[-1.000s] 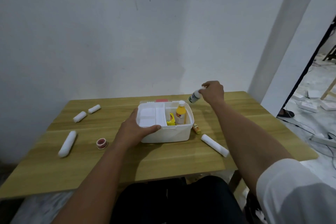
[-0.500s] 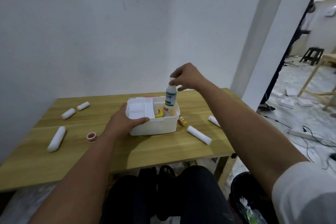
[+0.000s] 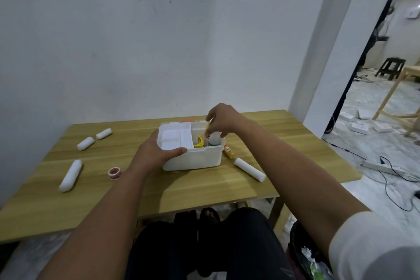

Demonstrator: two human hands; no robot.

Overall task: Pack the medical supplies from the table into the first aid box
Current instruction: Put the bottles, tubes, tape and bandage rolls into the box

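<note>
Bottle in white plastic stands in the right compartment of the first aid box at frame centre; the right hand pinches its top with narrowed fingers, while the left hand clasps the box's left wall. Likely light, rigid and smooth, so best held near the cap. Gauze rolls left on the table look soft, suited to a mid-length grasp

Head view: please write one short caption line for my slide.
Right hand lowers a white bottle into the first aid box while the left hand steadies it.
</note>
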